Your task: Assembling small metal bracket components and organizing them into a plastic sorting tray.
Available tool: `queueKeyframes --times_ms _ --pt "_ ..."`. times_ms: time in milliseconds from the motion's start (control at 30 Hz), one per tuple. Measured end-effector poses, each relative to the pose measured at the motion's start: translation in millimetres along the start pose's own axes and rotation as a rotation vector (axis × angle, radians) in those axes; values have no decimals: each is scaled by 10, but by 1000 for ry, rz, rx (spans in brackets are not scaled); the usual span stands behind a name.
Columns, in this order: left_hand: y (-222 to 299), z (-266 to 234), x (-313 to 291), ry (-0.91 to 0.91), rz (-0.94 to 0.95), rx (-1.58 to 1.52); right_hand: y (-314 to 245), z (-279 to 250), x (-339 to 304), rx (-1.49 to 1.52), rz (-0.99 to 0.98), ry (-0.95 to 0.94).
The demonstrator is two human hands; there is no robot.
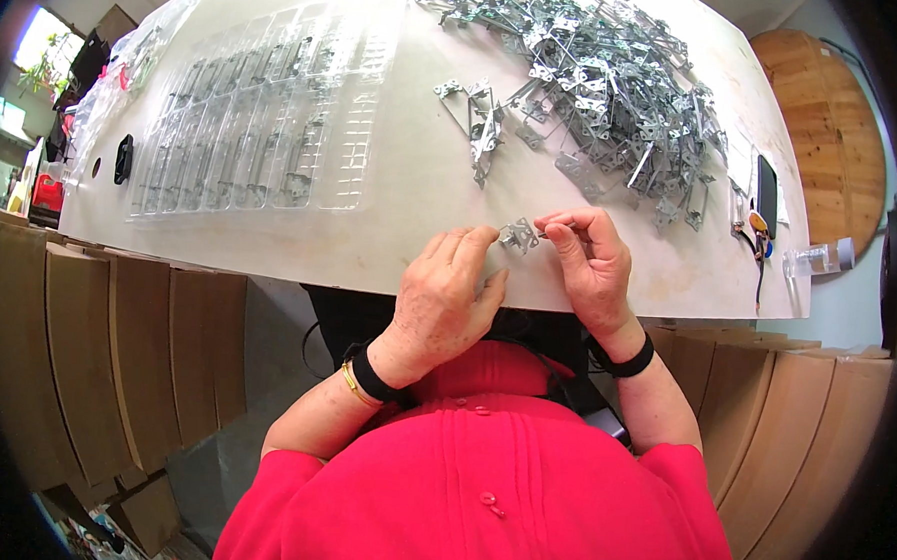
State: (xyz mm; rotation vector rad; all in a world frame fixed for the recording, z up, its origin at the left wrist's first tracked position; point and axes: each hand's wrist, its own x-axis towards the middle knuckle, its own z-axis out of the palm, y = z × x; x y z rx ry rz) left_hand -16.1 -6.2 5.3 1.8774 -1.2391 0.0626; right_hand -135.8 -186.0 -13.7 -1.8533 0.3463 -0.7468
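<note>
Just above the near edge of the table, a small silvery metal bracket (519, 236) is held between my two hands. My left hand (446, 292) grips its left end between thumb and fingers. At the other end my right hand (591, 261) is closed in a pinch, thumb against forefinger; a thin dark bit shows at its fingertips, too small to make out. Beyond my hands a few similar metal brackets (483, 131) lie apart. Farther off to the right spreads a big heap of metal brackets (617, 97).
Clear plastic trays (359, 146) with rows of metal parts lie at the left of the white table (402, 203). A black phone (766, 197), a cable and a clear bottle (818, 259) are at the right edge. Cardboard boxes (145, 357) stand below on both sides.
</note>
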Motion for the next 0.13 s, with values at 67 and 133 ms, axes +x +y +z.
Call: queueKeyframes --times_ms 67,133 --pt "-5 -14 -1 -1 15 9 -7 12 0 70 52 -11" --pt "7 -31 -9 -45 -9 21 -6 -17 -7 66 92 -55"
